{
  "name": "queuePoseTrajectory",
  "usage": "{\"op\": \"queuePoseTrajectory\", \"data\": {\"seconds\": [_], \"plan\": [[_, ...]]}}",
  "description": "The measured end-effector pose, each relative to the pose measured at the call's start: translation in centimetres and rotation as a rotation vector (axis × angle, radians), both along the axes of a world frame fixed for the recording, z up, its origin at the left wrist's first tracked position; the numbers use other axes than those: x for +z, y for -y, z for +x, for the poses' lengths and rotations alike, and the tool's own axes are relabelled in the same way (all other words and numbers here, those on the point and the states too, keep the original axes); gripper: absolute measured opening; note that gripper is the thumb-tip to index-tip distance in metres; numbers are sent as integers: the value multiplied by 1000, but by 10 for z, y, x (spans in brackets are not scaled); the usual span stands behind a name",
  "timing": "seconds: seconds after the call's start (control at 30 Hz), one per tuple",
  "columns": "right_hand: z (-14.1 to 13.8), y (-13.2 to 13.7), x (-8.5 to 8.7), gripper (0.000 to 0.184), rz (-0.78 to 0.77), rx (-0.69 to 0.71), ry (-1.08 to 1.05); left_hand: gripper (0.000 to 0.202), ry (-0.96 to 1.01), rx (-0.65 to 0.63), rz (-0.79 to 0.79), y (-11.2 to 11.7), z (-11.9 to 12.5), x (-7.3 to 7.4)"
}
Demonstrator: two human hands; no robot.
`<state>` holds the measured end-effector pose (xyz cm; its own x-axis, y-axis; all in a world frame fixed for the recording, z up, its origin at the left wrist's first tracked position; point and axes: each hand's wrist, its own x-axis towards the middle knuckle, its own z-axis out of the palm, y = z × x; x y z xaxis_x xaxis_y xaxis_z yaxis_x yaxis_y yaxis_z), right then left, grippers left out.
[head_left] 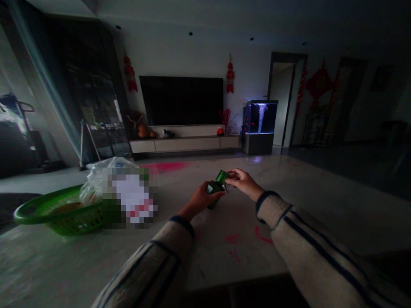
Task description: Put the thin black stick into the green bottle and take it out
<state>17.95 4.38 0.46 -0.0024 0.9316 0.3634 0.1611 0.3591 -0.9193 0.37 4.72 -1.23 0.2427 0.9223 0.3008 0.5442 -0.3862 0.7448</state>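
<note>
A small green box [215, 190] is held just above the worktop [224, 256], near the middle of the view and close in front of the body. It is gripped by the left hand [199, 200], whose fingers are closed round its lower half from the eight o'clock side. The right hand [243, 182] is set at two o'clock of the box. Its thumb and first fingers are pinched on the flap [222, 176] at the top end, which is seen tilted up and away from the rest of the box. The other fingers of that hand are curled in loosely.

The opening of the box is judged to be under way and at an early point. The flap appears lifted, but whether the top is fully open cannot be told in the dim light. Nothing from inside is seen in either hand or lying on the worktop beneath them, so any contents are judged not yet taken out.

At nine o'clock of the hands, well apart from them, a green basket [38, 209] is stood on the worktop. A crumpled clear plastic bag [102, 173] is lodged in it, and a pack [133, 199] just beside it is blurred out and cannot be read. Red marks [263, 237] are seen on the worktop at five o'clock of the box. Far off at twelve o'clock a dark television [181, 100] is mounted on the wall, with a lit aquarium [260, 117] at one o'clock.
</note>
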Motion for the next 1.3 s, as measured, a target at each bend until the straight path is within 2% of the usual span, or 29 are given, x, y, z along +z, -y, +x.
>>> {"op": "queuePoseTrajectory", "data": {"seconds": [0.2, 0.33, 0.67, 1.3], "plan": [[-5, 9, 5, 31, -67, 32, -61, 64, 10, -3, -6, 2, 0, 1], [-7, 8, 3, 36, -15, -4, -37, 66, 9, -11, -5, 2, 0, 1], [-7, 3, -2, 39, 48, 23, -36, 63, 30, -33, -20, 2, 0, 2], [9, 0, 10, 37, 14, -64, -179, 64, 35, -12, -45, 5, 0, 5]]}}
